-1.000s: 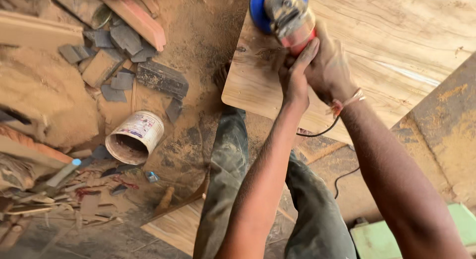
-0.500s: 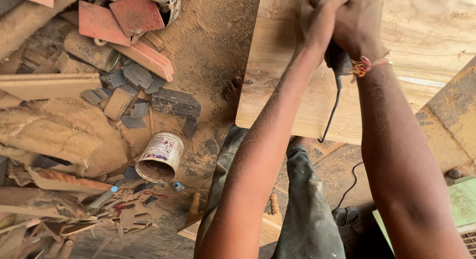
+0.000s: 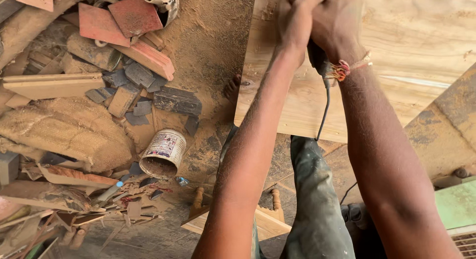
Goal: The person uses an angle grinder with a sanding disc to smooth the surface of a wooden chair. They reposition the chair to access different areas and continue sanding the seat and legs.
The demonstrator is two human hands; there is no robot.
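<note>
From the head camera, both arms are reaching forward and slightly inward, meeting at the top edge of the picture over a pale wooden board (image 3: 396,56). The left hand (image 3: 297,21) is lying against the right hand (image 3: 339,28), and the two are wrapping together around a dark tool handle (image 3: 317,58), of which only the lower end is showing beneath the palms. Each grip is closing tight on that handle, fingers curled with no gap between them; the tool's working end is running out of the frame, so what kind of tool it is cannot be told for sure. A black cord (image 3: 325,108) is hanging from the handle down across the board's near edge. A red and yellow thread band (image 3: 347,68) is circling the right wrist.

The board is lying flat in front of the person, its near edge sitting above the person's stained trousers (image 3: 315,189). To the left, on the sawdust-covered floor (image 3: 213,41), a white can (image 3: 163,152) is lying tilted with its mouth open, near a heap of wood offcuts (image 3: 124,85) and a burlap sack (image 3: 69,132).
</note>
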